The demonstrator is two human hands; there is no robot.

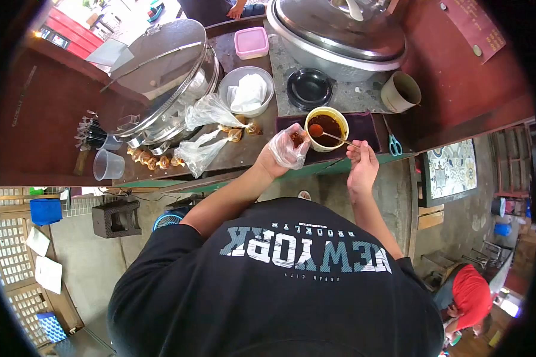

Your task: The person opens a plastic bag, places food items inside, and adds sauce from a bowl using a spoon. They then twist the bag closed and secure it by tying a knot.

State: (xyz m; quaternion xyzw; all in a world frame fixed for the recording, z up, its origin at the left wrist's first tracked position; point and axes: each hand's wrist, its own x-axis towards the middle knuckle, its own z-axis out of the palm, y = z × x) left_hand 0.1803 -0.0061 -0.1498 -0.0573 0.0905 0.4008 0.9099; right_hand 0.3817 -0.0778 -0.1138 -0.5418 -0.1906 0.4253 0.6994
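My left hand (274, 159) is closed around a small clear plastic bag (290, 153) with some dark reddish sauce inside, just left of a yellow-rimmed tub (345, 122). Dark brown sauce (327, 132) with bits in it fills much of the tub. Between the fingertips of my right hand (362, 168) is the thin handle of a spoon (339, 138). The spoon's bowl lies over the tub and looks reddish with sauce. Several small tied bags of brown sauce (235, 134) lie on the counter to the left, near loose clear plastic bags (201, 153).
A large lidded pot (339, 35) stands behind the tub, with a black plate (309, 88) before it. Blue scissors (394, 144) lie at right. Left are a bowl with white plastic (247, 90), a pink-lidded container (251, 43) and a large steel pot (178, 113). A person in red (471, 294) is lower right.
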